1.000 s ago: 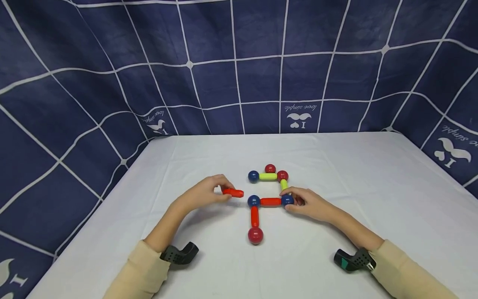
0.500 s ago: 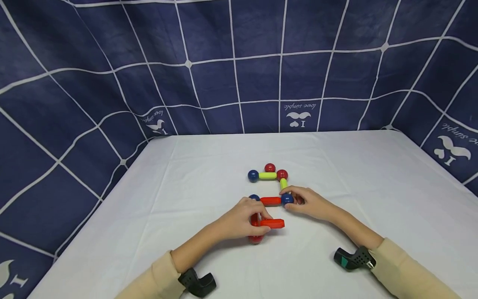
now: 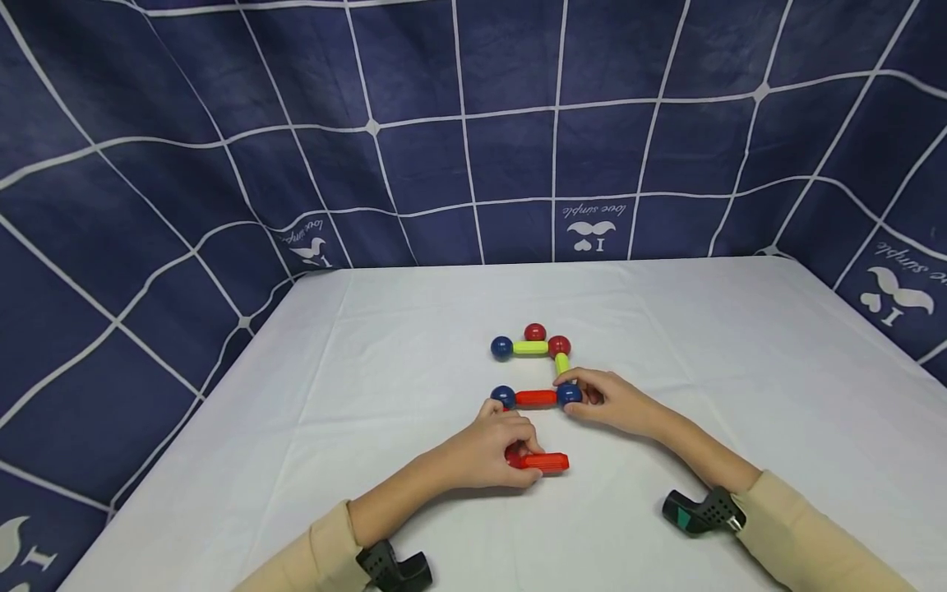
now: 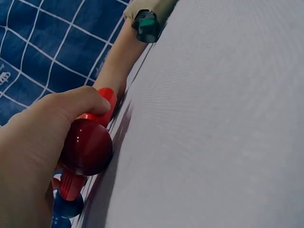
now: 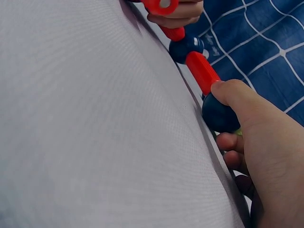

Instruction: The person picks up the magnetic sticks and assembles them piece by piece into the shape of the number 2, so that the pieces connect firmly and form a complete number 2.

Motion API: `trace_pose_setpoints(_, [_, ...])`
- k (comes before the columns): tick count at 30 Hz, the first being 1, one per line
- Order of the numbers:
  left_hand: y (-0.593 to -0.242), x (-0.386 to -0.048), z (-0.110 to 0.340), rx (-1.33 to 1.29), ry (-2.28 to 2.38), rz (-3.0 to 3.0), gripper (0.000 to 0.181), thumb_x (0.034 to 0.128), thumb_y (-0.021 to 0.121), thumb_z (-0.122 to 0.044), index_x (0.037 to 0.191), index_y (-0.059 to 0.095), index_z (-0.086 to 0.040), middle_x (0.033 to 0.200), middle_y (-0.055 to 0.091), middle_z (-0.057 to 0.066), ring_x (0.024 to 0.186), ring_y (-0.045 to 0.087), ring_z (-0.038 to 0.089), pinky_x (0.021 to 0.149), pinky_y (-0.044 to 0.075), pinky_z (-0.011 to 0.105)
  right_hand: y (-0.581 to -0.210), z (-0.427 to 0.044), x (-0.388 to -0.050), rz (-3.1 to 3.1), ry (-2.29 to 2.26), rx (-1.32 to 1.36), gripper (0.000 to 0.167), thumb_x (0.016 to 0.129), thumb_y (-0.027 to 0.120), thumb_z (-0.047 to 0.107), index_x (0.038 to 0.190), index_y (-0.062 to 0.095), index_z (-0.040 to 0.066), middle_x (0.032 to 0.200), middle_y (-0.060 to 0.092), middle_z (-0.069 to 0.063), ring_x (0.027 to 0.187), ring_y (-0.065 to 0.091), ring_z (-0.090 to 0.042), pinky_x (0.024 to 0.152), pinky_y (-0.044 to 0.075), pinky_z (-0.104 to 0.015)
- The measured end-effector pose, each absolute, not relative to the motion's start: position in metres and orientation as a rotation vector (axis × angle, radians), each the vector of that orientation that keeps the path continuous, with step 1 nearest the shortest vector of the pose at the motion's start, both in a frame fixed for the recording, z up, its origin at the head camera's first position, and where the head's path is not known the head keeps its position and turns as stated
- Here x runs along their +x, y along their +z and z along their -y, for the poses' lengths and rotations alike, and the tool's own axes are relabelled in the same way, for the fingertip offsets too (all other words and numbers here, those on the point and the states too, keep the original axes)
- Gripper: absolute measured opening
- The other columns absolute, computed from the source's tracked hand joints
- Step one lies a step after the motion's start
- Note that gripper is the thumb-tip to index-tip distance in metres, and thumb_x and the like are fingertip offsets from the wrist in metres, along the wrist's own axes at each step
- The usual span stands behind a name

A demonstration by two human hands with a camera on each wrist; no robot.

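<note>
In the head view my left hand (image 3: pixel 484 450) pinches a red magnetic stick (image 3: pixel 547 463) that points right. Its inner end meets a dark red ball (image 4: pixel 88 147), as the left wrist view shows. Another red stick (image 4: pixel 72 185) runs from that ball, mostly covered by the left hand in the head view, toward a blue ball (image 3: pixel 503 397). A third red stick (image 3: pixel 536 399) links this to a second blue ball (image 5: pixel 221 114), which my right hand (image 3: pixel 620 404) holds between thumb and fingers.
From the right blue ball, a yellow-green stick (image 3: pixel 562 363) leads back to a red ball (image 3: pixel 559 346). Another yellow-green stick (image 3: pixel 530 348) joins it to a blue ball (image 3: pixel 501 348). One more red ball (image 3: pixel 535 332) lies behind. White cloth (image 3: pixel 703 353) covers the table; a dark blue curtain (image 3: pixel 510 156) hangs beyond.
My left hand has carried its red stick from the left of the chain rightward and nearer, then down against the front red ball. The right hand stays on the blue ball.
</note>
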State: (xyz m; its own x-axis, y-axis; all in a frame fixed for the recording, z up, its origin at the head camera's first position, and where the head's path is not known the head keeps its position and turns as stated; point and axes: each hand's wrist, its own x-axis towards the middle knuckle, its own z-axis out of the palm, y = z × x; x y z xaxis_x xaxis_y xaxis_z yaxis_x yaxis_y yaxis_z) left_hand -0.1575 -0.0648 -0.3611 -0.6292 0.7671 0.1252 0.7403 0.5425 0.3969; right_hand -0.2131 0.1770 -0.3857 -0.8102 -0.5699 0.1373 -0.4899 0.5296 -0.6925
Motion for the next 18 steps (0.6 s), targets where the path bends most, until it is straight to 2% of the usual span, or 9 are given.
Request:
trace_pose_setpoints(10, [-0.3677,-0.1604,0.0659,1.388,0.532,-2.736,0.017,0.0794,0.062,-0.042,0.086,0.058,-0.027,0.072,0.048,-0.018,0.076,0.044,-0.004,0.077,0.024,0.023,-0.3866,-0.1783,-0.2119,-2.650,-1.162,-0.894,0.034,0.084,0.064,0.028,0.115,0.056,0.018,0.074,0.043,0.004,0.067,0.041,-0.009,0.059,0.033,-0.020])
trace_pose_setpoints(18, [-0.3682,-0.1609,0.0676,1.406,0.525,-2.747,0.016,0.0809,0.061,-0.041,0.086,0.057,-0.026,0.067,0.045,-0.015,0.067,0.040,-0.004,0.072,0.024,0.020,-0.3816,-0.1785,-0.2139,-2.626,-1.126,-0.917,0.034,0.084,0.064,0.030,0.115,0.055,0.019,0.073,0.044,0.004,0.066,0.042,-0.008,0.058,0.034,-0.020])
